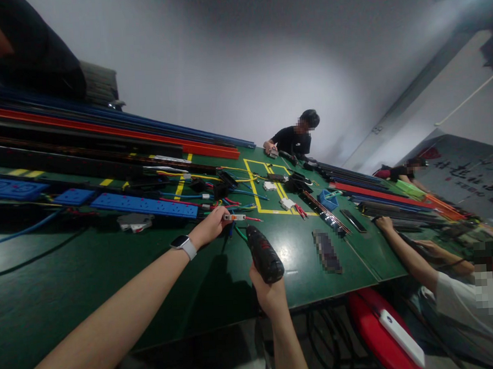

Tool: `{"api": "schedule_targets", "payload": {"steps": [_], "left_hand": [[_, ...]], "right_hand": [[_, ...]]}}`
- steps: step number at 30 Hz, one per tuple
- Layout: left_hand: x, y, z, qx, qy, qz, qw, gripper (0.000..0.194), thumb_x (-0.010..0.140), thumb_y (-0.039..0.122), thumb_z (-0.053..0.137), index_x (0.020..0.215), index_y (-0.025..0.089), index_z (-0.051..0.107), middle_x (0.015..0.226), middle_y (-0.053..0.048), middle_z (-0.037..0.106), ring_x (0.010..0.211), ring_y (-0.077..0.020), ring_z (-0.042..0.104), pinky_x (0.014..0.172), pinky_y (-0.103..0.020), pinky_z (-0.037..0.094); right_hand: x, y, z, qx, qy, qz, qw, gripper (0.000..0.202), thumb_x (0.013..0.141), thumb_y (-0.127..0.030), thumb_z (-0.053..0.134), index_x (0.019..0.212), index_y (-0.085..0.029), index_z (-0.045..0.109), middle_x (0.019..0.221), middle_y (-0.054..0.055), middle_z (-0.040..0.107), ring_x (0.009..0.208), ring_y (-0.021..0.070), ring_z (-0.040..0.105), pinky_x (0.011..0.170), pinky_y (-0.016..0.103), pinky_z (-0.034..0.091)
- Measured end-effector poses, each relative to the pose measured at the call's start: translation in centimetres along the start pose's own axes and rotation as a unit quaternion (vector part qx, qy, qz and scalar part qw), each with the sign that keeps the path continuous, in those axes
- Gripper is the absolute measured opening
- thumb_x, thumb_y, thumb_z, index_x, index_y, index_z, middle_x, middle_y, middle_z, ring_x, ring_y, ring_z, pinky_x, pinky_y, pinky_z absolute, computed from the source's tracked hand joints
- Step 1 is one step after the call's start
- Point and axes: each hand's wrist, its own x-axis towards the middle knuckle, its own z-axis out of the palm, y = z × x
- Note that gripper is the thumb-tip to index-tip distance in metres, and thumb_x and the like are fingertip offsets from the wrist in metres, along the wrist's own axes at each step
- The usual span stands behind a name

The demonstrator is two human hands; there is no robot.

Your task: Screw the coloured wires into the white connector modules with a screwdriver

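Observation:
My left hand, with a watch on its wrist, is closed around a small white and orange electrical module; a red wire sticks out of its right end. My right hand grips a black cordless screwdriver whose nose points up and left, close to the module. Whether its tip touches anything cannot be made out. Beneath the module runs a green wire. Left of my left hand lie a blue socket strip and a whitish part. Black housings with coloured wires are just beyond.
Long blue, black and orange rails line the green table's back. A blue basket and a phone lie to the right. One co-worker is across the table, another's hand at right, near a red stool.

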Motion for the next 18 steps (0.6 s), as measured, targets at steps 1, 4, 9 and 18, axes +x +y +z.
{"api": "schedule_targets", "payload": {"steps": [1,4,9,18], "left_hand": [[0.0,0.0,0.0,0.001,-0.002,0.001,1.0,0.012,0.095,0.031,0.054,0.101,0.021,0.056,0.103,-0.008,0.06,0.094,-0.023,0.058,0.09,-0.041,0.049],[0.0,-0.3,0.2,0.003,-0.002,0.004,1.0,0.012,0.095,0.031,0.053,0.101,0.021,0.056,0.102,-0.008,0.059,0.095,-0.0229,0.058,0.09,-0.04,0.049],[0.0,-0.6,0.3,0.005,0.001,0.004,1.0,0.012,0.096,0.031,0.053,0.101,0.021,0.055,0.102,-0.007,0.058,0.093,-0.0224,0.058,0.09,-0.04,0.049],[0.0,-0.4,0.1,0.003,-0.001,0.005,1.0,0.012,0.094,0.029,0.055,0.102,0.021,0.056,0.104,-0.008,0.059,0.094,-0.0226,0.058,0.09,-0.04,0.049]], "right_hand": [[0.0,0.0,0.0,-0.001,0.0,0.003,1.0,0.055,0.086,-0.03,0.066,0.138,-0.015,0.058,0.108,0.011,0.072,0.097,0.0283,0.068,0.087,0.041,0.054],[0.0,-0.1,0.0,0.002,0.0,0.005,1.0,0.055,0.086,-0.031,0.066,0.138,-0.014,0.058,0.107,0.011,0.072,0.096,0.0277,0.068,0.086,0.039,0.055],[0.1,0.0,0.0,-0.003,-0.006,-0.007,1.0,0.056,0.087,-0.03,0.066,0.139,-0.014,0.056,0.107,0.012,0.072,0.099,0.0281,0.067,0.087,0.039,0.054],[0.1,1.1,0.1,-0.008,0.023,-0.01,1.0,0.047,0.085,-0.035,0.068,0.128,-0.014,0.065,0.097,0.009,0.073,0.092,0.0268,0.068,0.086,0.039,0.055]]}}
